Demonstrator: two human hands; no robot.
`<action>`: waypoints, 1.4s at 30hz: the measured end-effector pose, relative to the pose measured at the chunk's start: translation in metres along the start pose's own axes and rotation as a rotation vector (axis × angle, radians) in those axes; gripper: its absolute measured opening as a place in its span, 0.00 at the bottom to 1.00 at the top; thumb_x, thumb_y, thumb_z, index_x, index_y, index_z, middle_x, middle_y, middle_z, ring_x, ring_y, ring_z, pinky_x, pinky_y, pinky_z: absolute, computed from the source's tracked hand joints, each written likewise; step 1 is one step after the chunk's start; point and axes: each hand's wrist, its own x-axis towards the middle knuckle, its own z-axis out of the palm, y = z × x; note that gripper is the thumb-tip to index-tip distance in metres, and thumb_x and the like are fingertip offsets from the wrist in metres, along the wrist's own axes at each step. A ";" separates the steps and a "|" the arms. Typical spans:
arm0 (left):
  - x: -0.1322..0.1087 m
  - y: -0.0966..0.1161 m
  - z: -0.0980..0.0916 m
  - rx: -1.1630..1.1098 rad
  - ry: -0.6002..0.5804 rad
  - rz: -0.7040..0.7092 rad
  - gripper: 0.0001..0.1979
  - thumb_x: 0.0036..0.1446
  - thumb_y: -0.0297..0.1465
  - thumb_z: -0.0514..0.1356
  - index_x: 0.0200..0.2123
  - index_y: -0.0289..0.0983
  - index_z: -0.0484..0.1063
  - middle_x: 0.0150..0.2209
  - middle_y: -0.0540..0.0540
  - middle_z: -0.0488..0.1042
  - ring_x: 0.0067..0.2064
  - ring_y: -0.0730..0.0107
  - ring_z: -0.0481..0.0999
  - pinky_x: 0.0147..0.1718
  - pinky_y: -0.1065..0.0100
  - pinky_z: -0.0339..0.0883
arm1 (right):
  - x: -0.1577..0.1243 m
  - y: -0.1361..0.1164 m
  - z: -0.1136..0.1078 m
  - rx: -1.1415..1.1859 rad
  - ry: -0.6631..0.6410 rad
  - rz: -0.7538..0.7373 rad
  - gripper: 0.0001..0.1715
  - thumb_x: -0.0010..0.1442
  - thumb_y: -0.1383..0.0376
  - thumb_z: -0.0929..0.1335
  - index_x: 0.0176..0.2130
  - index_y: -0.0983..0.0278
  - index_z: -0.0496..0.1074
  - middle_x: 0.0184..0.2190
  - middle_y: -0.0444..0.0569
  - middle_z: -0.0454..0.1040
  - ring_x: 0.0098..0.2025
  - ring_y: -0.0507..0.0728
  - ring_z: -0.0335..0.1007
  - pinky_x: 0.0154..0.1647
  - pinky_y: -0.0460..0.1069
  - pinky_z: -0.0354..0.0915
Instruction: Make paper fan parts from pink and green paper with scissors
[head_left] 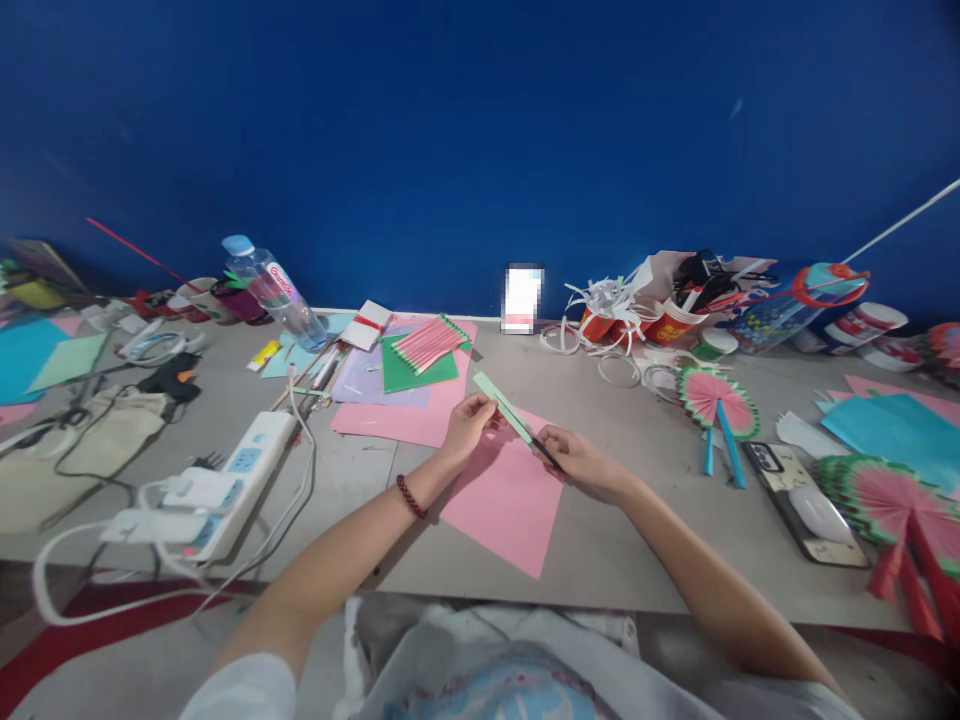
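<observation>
Evidently the left side of the grey desk (352,470) serves for supplies: a long white plastic power strip (259,445) stands there with plugs in it, its cables trailing over the near edge. Farther back, a pleated pink paper bundle with green tips (431,345) lies on a dark green sheet (420,379), perhaps set aside to keep the near middle free. There, the left hand (471,425) has a narrow grip, pinching a pale green paper strip (499,402) by its left edge, probably to steady it. The strip is above a pink paper sheet (510,520). At its near right end, the right hand (581,462) has its grip closed around a slim dark tool (546,452), seemingly scissors, angled along the strip. Farther right lies a round pink-and-green paper fan with blue handles (709,395).
</observation>
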 end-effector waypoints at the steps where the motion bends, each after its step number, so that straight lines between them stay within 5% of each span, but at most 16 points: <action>1: 0.000 0.000 0.000 -0.003 -0.002 0.000 0.14 0.48 0.39 0.65 0.23 0.36 0.66 0.21 0.51 0.71 0.24 0.74 0.70 0.22 0.73 0.59 | 0.000 0.000 0.000 -0.001 0.001 -0.001 0.20 0.54 0.48 0.68 0.31 0.62 0.65 0.19 0.38 0.60 0.20 0.47 0.52 0.20 0.43 0.49; 32: 0.003 -0.005 -0.002 -0.024 0.018 0.018 0.17 0.49 0.42 0.64 0.24 0.37 0.64 0.21 0.50 0.70 0.25 0.71 0.73 0.24 0.71 0.63 | 0.001 0.002 -0.003 0.000 -0.003 0.037 0.20 0.54 0.49 0.68 0.30 0.62 0.64 0.19 0.38 0.60 0.20 0.47 0.51 0.20 0.44 0.46; 42: 0.003 -0.003 -0.002 -0.040 0.059 0.024 0.16 0.50 0.40 0.63 0.24 0.37 0.62 0.21 0.52 0.69 0.22 0.76 0.69 0.21 0.74 0.58 | 0.001 0.002 -0.001 0.017 -0.004 0.038 0.21 0.53 0.48 0.69 0.29 0.62 0.64 0.19 0.38 0.60 0.20 0.47 0.53 0.19 0.43 0.48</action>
